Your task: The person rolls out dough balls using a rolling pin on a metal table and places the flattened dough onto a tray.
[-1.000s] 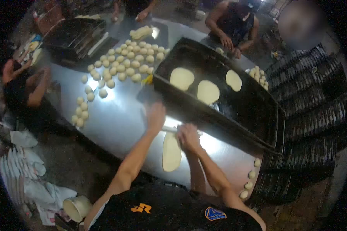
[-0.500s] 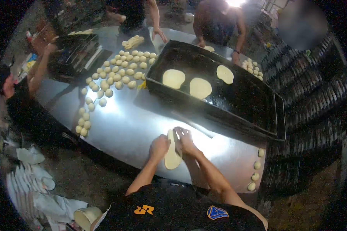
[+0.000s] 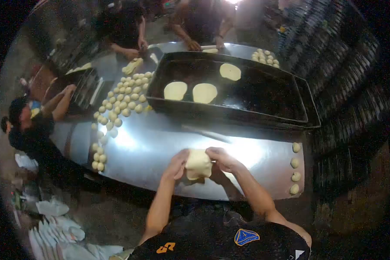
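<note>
Between my two hands hangs a sheet of pale dough (image 3: 198, 164), stretched wide and drooping at its lower edge, just above the metal table (image 3: 156, 143). My left hand (image 3: 177, 164) grips its left side with curled fingers. At the upper right corner, my right hand (image 3: 222, 158) pinches the edge. Behind the dough, on the tabletop, lies a thin rod (image 3: 207, 134). Further off stands a long dark tray (image 3: 229, 113) holding three flat dough rounds, one of them this dough round (image 3: 204, 93).
Many dough balls (image 3: 122, 97) cover the table's left part, with several more dough balls (image 3: 295, 163) along the right edge. Two people stand across the table; another person (image 3: 34, 125) is at the left. Stacked dark trays (image 3: 351, 99) rise on the right.
The dough was a narrow strip lying near the tabletop; now it is lifted and spread wide between my hands. The camera view has shifted. Across the table, the people's hands have moved.
</note>
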Motion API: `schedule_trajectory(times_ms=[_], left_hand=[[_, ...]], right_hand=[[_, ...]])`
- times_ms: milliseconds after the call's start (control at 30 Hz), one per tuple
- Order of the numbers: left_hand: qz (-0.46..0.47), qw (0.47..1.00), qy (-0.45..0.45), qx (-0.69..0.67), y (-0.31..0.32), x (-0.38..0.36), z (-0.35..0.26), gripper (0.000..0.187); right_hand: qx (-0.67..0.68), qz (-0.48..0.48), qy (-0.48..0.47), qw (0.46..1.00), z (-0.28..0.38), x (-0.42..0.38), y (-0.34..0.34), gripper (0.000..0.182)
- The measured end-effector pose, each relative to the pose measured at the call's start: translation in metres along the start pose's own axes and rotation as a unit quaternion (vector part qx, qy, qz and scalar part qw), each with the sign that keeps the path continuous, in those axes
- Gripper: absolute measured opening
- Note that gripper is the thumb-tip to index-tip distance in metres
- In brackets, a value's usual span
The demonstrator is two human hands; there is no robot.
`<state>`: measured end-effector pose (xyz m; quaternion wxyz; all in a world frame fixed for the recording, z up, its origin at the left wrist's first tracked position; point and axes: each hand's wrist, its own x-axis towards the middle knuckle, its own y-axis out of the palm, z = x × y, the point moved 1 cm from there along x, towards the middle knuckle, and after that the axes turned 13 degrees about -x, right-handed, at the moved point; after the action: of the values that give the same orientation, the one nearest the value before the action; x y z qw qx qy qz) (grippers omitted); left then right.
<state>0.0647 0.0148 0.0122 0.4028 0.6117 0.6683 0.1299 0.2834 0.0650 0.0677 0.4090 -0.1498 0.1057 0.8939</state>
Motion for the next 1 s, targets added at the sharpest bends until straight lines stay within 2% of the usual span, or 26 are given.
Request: schedule_trajectory(times_ms=[33,67,100,167,200,233,267,300,333,367,433,467,500,567,600,633,667,700,767,800,833,867,900,933,967,1000], left_hand=[[0.04,0.992,0.007,0.117,0.026,0.011,-0.028,0.038],[0.08,0.969,0.015,0.232,0.057,0.019,-0.059,0.038],[0.166,0.952,0.015,0.257,0.079,0.038,-0.083,0.04],[0.223,0.865,0.086,0.44,0.146,0.065,-0.135,0.039],[0.239,0.846,0.126,0.459,0.175,0.081,-0.145,0.031],[0.305,0.819,0.146,0.464,0.203,0.098,-0.157,0.034],[0.331,0.791,0.161,0.488,0.222,0.116,-0.165,0.034],[0.342,0.79,0.16,0.484,0.233,0.137,-0.165,0.037],[0.327,0.805,0.158,0.468,0.241,0.155,-0.16,0.039],[0.311,0.821,0.154,0.453,0.243,0.175,-0.15,0.041],[0.278,0.847,0.066,0.448,0.243,0.212,-0.134,0.047],[0.221,0.87,0.005,0.44,0.251,0.209,-0.129,0.053],[0.187,0.9,0.016,0.394,0.249,0.216,-0.117,0.06],[0.204,0.853,0.184,0.445,0.219,0.279,-0.077,0.069],[0.114,0.856,0.118,0.491,0.228,0.255,-0.088,0.077],[0.134,0.807,0.192,0.541,0.216,0.274,-0.077,0.075],[0.138,0.774,0.308,0.536,0.213,0.27,-0.076,0.066],[0.141,0.727,0.421,0.524,0.213,0.259,-0.08,0.061],[0.129,0.776,0.44,0.434,0.214,0.234,-0.097,0.045],[0.129,0.769,0.45,0.435,0.214,0.221,-0.109,0.041],[0.134,0.763,0.458,0.437,0.212,0.21,-0.118,0.036],[0.118,0.758,0.464,0.443,0.21,0.204,-0.121,0.031],[0.111,0.75,0.472,0.449,0.213,0.199,-0.121,0.027],[0.125,0.75,0.475,0.443,0.224,0.186,-0.117,0.026],[0.145,0.75,0.473,0.438,0.239,0.167,-0.108,0.025],[0.184,0.754,0.441,0.45,0.256,0.147,-0.096,0.025]], right_hand=[[0.059,-0.034,-0.013,0.998,0.003,-0.005,-0.013,0.028],[0.023,-0.066,-0.06,0.996,0.018,-0.01,-0.03,0.027],[-0.016,-0.097,-0.106,0.99,0.043,-0.017,-0.051,0.027],[-0.037,-0.143,-0.127,0.981,0.093,-0.028,-0.087,0.027],[-0.031,-0.173,-0.148,0.973,0.115,-0.029,-0.101,0.033],[-0.026,-0.203,-0.168,0.964,0.132,-0.028,-0.114,0.038],[0.001,-0.173,-0.162,0.972,0.14,-0.022,-0.136,0.045],[0.028,-0.142,-0.157,0.977,0.148,-0.014,-0.153,0.052],[0.04,-0.18,-0.13,0.974,0.151,-0.003,-0.166,0.063],[0.036,-0.185,-0.13,0.973,0.147,0.007,-0.176,0.063],[0.037,-0.235,-0.11,0.965,0.137,0.031,-0.204,0.063],[0.004,-0.249,-0.09,0.964,0.131,0.039,-0.213,0.066],[-0.067,-0.304,-0.081,0.947,0.119,0.057,-0.226,0.065],[-0.121,-0.291,-0.033,0.949,0.116,0.071,-0.222,0.069],[-0.174,-0.363,-0.054,0.914,0.107,0.087,-0.22,0.059],[-0.17,-0.363,-0.043,0.915,0.096,0.098,-0.22,0.059],[-0.408,-0.504,-0.145,0.747,0.085,0.105,-0.224,0.051],[-0.601,-0.583,-0.233,0.494,0.078,0.113,-0.221,0.046],[-0.48,-0.583,-0.316,0.573,0.117,0.069,-0.15,0.019],[-0.508,-0.566,-0.349,0.548,0.1,0.061,-0.127,0.012],[-0.511,-0.536,-0.398,0.542,0.07,0.057,-0.097,0.014],[-0.484,-0.394,-0.523,0.581,0.046,0.054,-0.075,0.015],[-0.511,-0.299,-0.503,0.63,0.01,0.052,-0.051,0.016],[-0.576,-0.274,-0.443,0.629,-0.009,0.049,-0.034,0.022],[-0.579,-0.335,-0.377,0.64,-0.054,0.068,-0.029,0.026],[-0.568,-0.375,-0.305,0.665,-0.05,0.066,-0.029,0.024]])
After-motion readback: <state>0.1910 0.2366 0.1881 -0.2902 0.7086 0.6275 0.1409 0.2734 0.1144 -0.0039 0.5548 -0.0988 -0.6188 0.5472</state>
